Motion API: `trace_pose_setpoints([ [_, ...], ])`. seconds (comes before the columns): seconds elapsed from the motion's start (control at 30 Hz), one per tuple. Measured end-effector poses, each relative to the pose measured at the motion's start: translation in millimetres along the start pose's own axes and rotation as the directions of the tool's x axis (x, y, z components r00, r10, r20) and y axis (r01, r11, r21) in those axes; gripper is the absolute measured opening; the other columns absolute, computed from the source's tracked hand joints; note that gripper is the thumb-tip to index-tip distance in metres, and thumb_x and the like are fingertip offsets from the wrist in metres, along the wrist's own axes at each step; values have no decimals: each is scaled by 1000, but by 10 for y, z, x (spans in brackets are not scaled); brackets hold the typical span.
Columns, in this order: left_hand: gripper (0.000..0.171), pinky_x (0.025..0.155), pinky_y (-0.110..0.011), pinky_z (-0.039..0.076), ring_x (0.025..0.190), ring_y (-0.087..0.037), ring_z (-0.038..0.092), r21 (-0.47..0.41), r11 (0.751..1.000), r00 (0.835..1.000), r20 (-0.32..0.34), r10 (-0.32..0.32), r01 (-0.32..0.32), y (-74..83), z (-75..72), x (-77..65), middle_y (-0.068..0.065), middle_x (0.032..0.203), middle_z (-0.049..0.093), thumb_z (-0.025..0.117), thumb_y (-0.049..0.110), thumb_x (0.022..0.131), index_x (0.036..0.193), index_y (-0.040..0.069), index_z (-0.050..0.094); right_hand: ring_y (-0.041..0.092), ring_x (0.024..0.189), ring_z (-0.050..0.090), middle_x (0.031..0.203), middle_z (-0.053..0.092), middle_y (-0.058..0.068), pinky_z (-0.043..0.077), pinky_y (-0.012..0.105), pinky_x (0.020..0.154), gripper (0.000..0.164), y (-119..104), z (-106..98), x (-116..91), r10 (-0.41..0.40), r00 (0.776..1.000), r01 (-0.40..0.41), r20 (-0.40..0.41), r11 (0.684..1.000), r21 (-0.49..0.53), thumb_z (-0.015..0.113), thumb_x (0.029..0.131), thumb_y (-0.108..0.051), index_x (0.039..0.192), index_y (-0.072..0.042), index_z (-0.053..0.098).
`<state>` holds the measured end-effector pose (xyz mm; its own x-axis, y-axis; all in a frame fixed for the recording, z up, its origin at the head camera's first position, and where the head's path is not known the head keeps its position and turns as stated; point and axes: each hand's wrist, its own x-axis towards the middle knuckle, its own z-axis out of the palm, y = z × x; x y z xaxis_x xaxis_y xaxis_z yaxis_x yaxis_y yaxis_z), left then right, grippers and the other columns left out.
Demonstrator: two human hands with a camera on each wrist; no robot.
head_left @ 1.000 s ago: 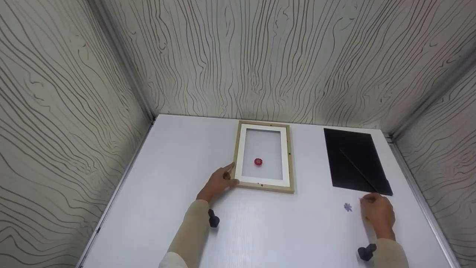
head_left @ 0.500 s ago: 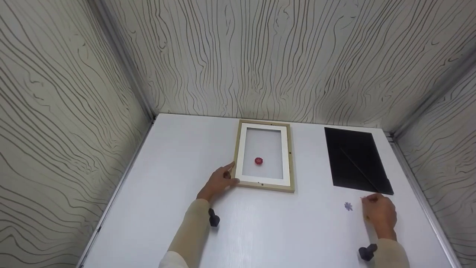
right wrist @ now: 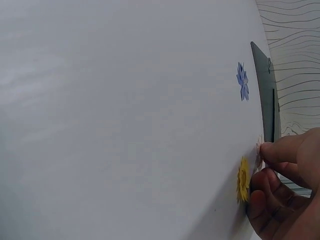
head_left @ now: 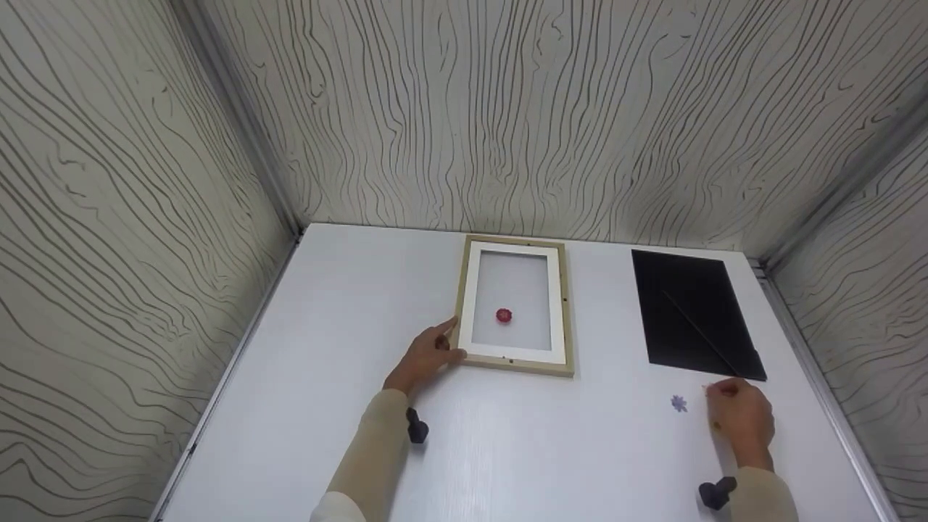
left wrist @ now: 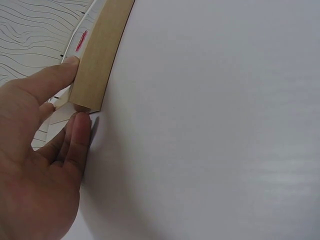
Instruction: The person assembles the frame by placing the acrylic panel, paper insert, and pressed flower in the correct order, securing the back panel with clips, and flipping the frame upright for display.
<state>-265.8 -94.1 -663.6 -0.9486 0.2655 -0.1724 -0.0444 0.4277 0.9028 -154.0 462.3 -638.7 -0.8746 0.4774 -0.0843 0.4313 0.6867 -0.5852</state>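
Note:
In the head view my left hand (head_left: 424,357) holds the near left corner of a light wooden picture frame (head_left: 570,319) lying flat. Thumb and fingers sit on two sides of that corner (left wrist: 95,75) in the left wrist view. A small red flower (head_left: 504,316) lies inside the frame's white mat. Over on the right, my right hand (head_left: 743,417) pinches a pale pink flower (right wrist: 259,150) between thumb and forefinger, low at the table. A yellow flower (right wrist: 243,180) lies right by its curled fingers. Farther off is a purple-blue flower (head_left: 678,403). The pink flower is mostly hidden by the fingers.
A black backing board (head_left: 689,312) with a diagonal strip lies just beyond my right hand. The white table (head_left: 522,449) meets wood-grain patterned walls (head_left: 464,109) at the back and sides, with metal rails (head_left: 239,116) at the corners.
My right hand has shifted very slightly to the right, fingers still at the pink flower. The left hand and the picture frame stay where they were.

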Motion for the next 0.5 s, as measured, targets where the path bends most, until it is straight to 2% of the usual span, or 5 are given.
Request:
trace_pose_setpoints([
  [0.17,80,88,-35,43,98,-19,50,-9,1000,1000,8,13,-13,3,0,-16,-3,106,55,81,29,94,164,24,44,40,101,62,123,66,31,43,41,75,43,5,-10,-2,25,1000,-25,14,999,42,59,106,-33,124,5,66],
  [0.27,79,88,-35,43,98,-18,50,4,1000,1000,4,14,-14,4,-1,-13,-3,106,56,81,29,94,164,24,44,38,104,61,128,65,30,44,38,77,47,-20,-22,3,49,998,-51,28,996,74,58,106,-36,129,4,64],
  [0.5,80,89,-37,43,100,-20,51,13,1000,1000,-5,-14,14,14,-6,-7,-5,109,58,81,30,93,164,26,44,13,86,66,126,66,26,53,24,66,48,-132,-53,6,81,993,-97,83,974,207,58,107,-34,135,5,61],
])
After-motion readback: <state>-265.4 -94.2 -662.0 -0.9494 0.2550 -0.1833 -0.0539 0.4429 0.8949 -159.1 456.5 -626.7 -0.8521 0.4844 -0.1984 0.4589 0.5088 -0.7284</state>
